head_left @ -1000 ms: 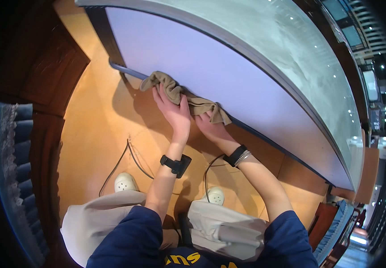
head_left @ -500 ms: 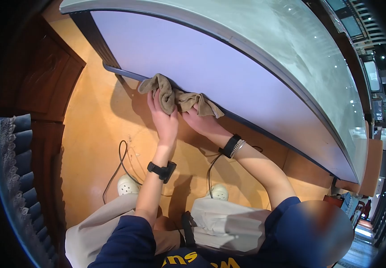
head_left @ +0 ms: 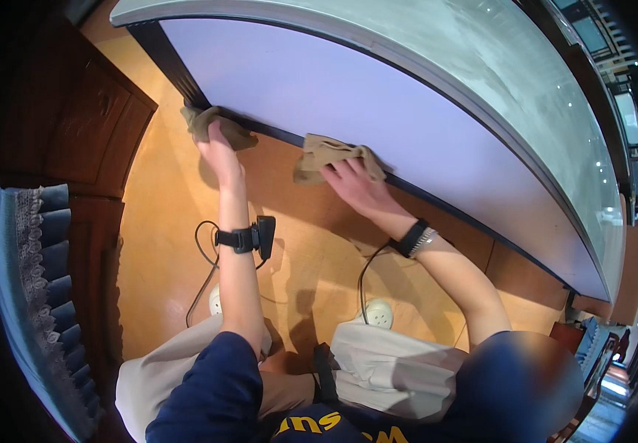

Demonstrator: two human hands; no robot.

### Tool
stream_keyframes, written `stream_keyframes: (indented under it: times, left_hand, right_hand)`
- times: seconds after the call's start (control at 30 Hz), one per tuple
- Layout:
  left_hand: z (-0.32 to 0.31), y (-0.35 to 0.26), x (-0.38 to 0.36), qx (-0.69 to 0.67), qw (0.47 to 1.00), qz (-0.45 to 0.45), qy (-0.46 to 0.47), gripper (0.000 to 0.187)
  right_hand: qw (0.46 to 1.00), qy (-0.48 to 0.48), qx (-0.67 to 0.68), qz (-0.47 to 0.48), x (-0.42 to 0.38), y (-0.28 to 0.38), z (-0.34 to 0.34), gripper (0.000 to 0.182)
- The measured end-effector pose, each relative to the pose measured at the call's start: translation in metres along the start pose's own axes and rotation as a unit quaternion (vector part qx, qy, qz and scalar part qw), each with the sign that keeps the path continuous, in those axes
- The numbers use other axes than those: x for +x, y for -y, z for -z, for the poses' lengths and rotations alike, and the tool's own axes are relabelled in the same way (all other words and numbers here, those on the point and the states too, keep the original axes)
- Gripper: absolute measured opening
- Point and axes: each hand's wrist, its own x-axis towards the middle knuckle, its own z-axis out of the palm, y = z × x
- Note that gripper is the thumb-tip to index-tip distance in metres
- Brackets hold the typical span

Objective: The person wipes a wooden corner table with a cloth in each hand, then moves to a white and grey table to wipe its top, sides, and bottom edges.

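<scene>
With my left hand (head_left: pixel 219 151) I grip a brown cloth (head_left: pixel 236 134) at the lower left corner of the pale panel (head_left: pixel 319 81), against its dark bottom edge. Farther right, my right hand (head_left: pixel 359 184) holds a second brown cloth (head_left: pixel 322 151) on the same edge, fingers bent over the fabric. The cloths are apart from each other. Black straps circle both wrists, and the left one carries a small black device (head_left: pixel 265 236).
Dark wooden cabinets (head_left: pixel 83 111) stand at the left, with a blue ruffled cloth (head_left: pixel 53 258) near them. A glossy countertop (head_left: pixel 466 66) tops the panel. Black cables (head_left: pixel 202 284) lie on the floor near my shoes (head_left: pixel 379 314).
My left hand has moved left and up with its cloth to the panel's corner. My right hand and its cloth have shifted slightly right, widening the gap between the cloths.
</scene>
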Motion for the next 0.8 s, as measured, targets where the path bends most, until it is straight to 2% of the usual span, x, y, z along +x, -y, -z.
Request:
stream_keyframes:
  times: [0.03,0.07,0.17,0.2,0.23,0.3,0.33,0.4,0.43,0.47,0.5,0.53,0.6,0.7,0.77,0.8]
  left_hand:
    - [-0.006,0.004,0.002,0.044,0.998,-0.035,-0.021,0.023]
    - [-0.018,0.002,-0.004,0.031,0.997,0.005,-0.07,0.026]
    - [-0.03,-0.002,-0.027,0.09,0.995,0.016,-0.048,0.029]
    - [-0.037,0.0,-0.041,0.08,0.993,0.034,-0.077,0.034]
    - [-0.041,0.009,-0.053,0.079,0.994,0.041,-0.069,0.034]
    - [-0.042,0.031,-0.074,0.056,0.997,-0.005,-0.046,0.036]
    - [-0.05,0.024,-0.092,0.074,0.996,0.034,-0.031,0.05]
    - [-0.048,0.06,-0.118,0.022,0.998,0.054,-0.007,0.052]
    - [-0.048,0.043,-0.134,0.051,0.995,0.075,0.05,0.053]
    - [-0.05,0.037,-0.149,0.023,0.992,0.102,0.069,0.05]
    - [-0.05,0.032,-0.156,-0.005,0.988,0.128,0.087,0.047]
    - [-0.046,0.027,-0.157,-0.003,0.989,0.124,0.078,0.047]
    - [-0.039,0.016,-0.154,0.003,0.969,0.23,0.092,0.042]
    - [-0.01,0.005,-0.121,0.028,0.982,0.174,0.072,0.038]
    - [0.012,-0.02,-0.095,0.1,0.975,0.198,0.02,0.036]
    - [0.028,-0.025,-0.083,0.08,0.982,0.172,-0.002,0.036]
  right_hand:
    - [1.0,0.008,-0.009,0.002,-0.013,-0.006,0.009,0.027]
    - [1.0,0.011,-0.013,-0.002,-0.031,-0.011,0.012,0.027]
    - [0.998,0.05,-0.049,-0.005,-0.07,-0.022,0.02,0.028]
    - [0.997,0.07,-0.029,-0.023,-0.08,-0.024,0.026,0.028]
    - [0.995,0.091,-0.008,-0.041,-0.087,-0.025,0.033,0.029]
    - [0.992,0.116,0.01,-0.057,-0.093,-0.026,0.045,0.029]
    - [0.988,0.135,0.034,-0.065,-0.094,-0.025,0.048,0.029]
    - [0.989,0.13,0.029,-0.067,-0.098,-0.023,0.041,0.03]
    - [0.99,0.121,0.024,-0.066,-0.096,-0.023,0.035,0.03]
    - [0.991,0.12,0.029,-0.061,-0.092,-0.023,0.03,0.03]
    - [0.996,0.075,0.006,-0.047,-0.085,-0.022,0.023,0.029]
    - [0.999,0.029,-0.017,-0.032,-0.076,-0.02,0.018,0.029]
    - [0.999,0.037,-0.01,-0.014,-0.053,-0.013,0.007,0.027]
    - [0.999,0.035,-0.025,0.026,-0.01,0.002,-0.007,0.024]
    - [0.999,0.032,-0.013,0.029,0.011,0.013,-0.027,0.026]
    - [0.999,0.017,-0.008,0.033,0.02,0.017,-0.033,0.027]
